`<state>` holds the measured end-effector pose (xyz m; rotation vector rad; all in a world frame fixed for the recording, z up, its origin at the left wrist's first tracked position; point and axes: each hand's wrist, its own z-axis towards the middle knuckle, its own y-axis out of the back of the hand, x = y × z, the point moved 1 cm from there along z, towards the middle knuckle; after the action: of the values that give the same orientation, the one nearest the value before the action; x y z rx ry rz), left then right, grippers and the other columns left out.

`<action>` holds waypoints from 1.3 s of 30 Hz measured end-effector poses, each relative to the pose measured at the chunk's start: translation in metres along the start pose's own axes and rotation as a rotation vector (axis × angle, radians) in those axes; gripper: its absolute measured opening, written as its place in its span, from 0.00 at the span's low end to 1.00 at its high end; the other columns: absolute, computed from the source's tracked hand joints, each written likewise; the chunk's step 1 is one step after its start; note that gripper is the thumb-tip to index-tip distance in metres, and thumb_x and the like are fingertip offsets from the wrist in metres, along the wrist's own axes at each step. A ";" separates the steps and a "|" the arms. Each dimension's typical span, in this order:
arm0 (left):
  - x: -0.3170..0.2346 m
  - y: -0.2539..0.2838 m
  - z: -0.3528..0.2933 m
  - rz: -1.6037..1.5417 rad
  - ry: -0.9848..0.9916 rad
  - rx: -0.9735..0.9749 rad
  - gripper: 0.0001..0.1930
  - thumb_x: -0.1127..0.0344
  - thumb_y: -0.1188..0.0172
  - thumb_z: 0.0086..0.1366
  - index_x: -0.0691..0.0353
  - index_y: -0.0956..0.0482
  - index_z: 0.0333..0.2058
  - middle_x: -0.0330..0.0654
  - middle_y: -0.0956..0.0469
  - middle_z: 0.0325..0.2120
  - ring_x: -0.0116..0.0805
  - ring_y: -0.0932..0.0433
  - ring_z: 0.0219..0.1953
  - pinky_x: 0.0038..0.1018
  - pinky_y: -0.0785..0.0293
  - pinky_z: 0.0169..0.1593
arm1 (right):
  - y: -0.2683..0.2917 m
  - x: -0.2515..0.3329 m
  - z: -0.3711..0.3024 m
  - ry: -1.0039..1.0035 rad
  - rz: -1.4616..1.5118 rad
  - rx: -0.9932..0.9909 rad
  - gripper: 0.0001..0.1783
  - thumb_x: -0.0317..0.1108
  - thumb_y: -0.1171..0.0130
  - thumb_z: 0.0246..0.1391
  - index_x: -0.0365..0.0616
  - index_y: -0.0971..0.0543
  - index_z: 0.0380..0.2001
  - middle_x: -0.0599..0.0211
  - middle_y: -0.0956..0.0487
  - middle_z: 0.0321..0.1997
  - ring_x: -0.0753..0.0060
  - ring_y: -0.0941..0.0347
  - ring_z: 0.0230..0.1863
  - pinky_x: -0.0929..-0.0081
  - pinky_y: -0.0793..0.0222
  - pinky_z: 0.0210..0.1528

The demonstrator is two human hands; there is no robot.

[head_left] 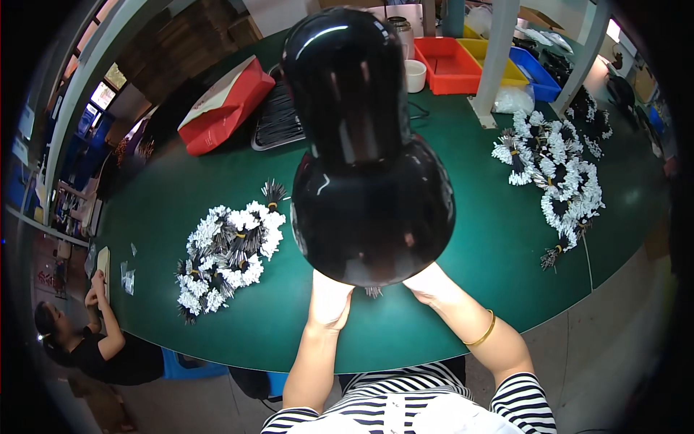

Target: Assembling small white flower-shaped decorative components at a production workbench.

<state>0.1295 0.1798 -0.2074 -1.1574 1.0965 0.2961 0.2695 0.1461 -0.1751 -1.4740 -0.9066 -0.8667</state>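
Note:
A glossy black lamp head [372, 210] fills the middle of the view and covers most of what my hands are at. Below its rim on the left shows the wrist and heel of my left hand [331, 300]. My right hand [428, 284] comes in from the other side, with a gold bangle [480, 330] on that forearm. The fingers of both hands are hidden under the lamp. Between the wrists peeks a small tuft of thin dark wire ends [373, 292]; whether a hand holds it cannot be seen. Bundles of short black wires with white ends [231, 249] lie left of my hands.
More white-ended wire bundles [557, 170] lie at the right. Farther back are a red bag [228, 108], a tray of black wires [278, 119], a white cup [415, 76] and red [448, 66], yellow and blue bins. A metal post [496, 65] stands on the green table [499, 253]. Another person [94, 340] sits at left.

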 end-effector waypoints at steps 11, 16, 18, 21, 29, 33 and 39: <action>0.001 0.010 -0.004 -0.378 0.158 -0.033 0.17 0.58 0.52 0.61 0.59 0.32 0.46 0.42 0.31 0.46 0.38 0.34 0.50 0.35 0.39 0.55 | 0.006 -0.008 -0.016 0.225 0.046 -0.118 0.19 0.26 0.47 0.49 0.34 0.31 0.46 0.62 0.27 0.43 0.75 0.32 0.43 0.78 0.34 0.46; 0.011 0.008 -0.007 -0.340 0.328 -0.226 0.16 0.79 0.46 0.52 0.63 0.30 0.42 0.45 0.28 0.35 0.37 0.28 0.37 0.32 0.32 0.44 | 0.007 0.006 -0.022 0.242 0.053 -0.129 0.09 0.25 0.46 0.48 0.33 0.27 0.33 0.64 0.25 0.29 0.79 0.29 0.30 0.82 0.31 0.33; 0.004 -0.010 -0.007 -0.280 0.329 -0.194 0.15 0.79 0.47 0.52 0.65 0.30 0.41 0.45 0.28 0.35 0.37 0.29 0.37 0.31 0.32 0.43 | 0.008 0.006 -0.024 0.262 0.089 -0.082 0.07 0.25 0.45 0.48 0.33 0.27 0.31 0.64 0.25 0.27 0.79 0.29 0.28 0.82 0.31 0.31; 0.004 -0.015 -0.011 -0.216 0.324 -0.194 0.12 0.79 0.48 0.53 0.71 0.30 0.39 0.45 0.28 0.33 0.36 0.29 0.36 0.29 0.33 0.41 | 0.009 0.001 -0.026 0.277 0.152 -0.036 0.07 0.25 0.45 0.47 0.32 0.27 0.30 0.63 0.25 0.25 0.78 0.29 0.26 0.82 0.31 0.30; 0.007 -0.008 -0.022 -0.449 0.403 -0.174 0.14 0.75 0.46 0.54 0.70 0.32 0.41 0.46 0.30 0.35 0.36 0.31 0.36 0.32 0.34 0.43 | 0.010 0.009 -0.030 0.040 0.295 0.040 0.09 0.24 0.45 0.48 0.31 0.26 0.33 0.60 0.25 0.25 0.76 0.28 0.25 0.81 0.29 0.29; 0.004 -0.017 -0.019 -0.407 0.487 -0.149 0.18 0.72 0.46 0.55 0.70 0.35 0.45 0.48 0.31 0.38 0.35 0.33 0.35 0.32 0.34 0.42 | 0.013 0.009 -0.031 0.183 0.109 0.012 0.07 0.22 0.45 0.47 0.31 0.26 0.32 0.60 0.25 0.25 0.75 0.26 0.25 0.82 0.28 0.27; 0.017 -0.006 -0.022 -0.504 0.475 0.033 0.24 0.72 0.46 0.55 0.71 0.40 0.51 0.49 0.37 0.49 0.32 0.34 0.36 0.32 0.35 0.42 | 0.012 0.007 -0.030 0.122 0.122 0.019 0.05 0.22 0.44 0.46 0.32 0.26 0.29 0.61 0.24 0.24 0.76 0.26 0.24 0.83 0.28 0.25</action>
<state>0.1303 0.1531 -0.2170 -1.4697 1.1610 -0.4077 0.2822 0.1163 -0.1714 -1.4283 -0.7252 -0.8464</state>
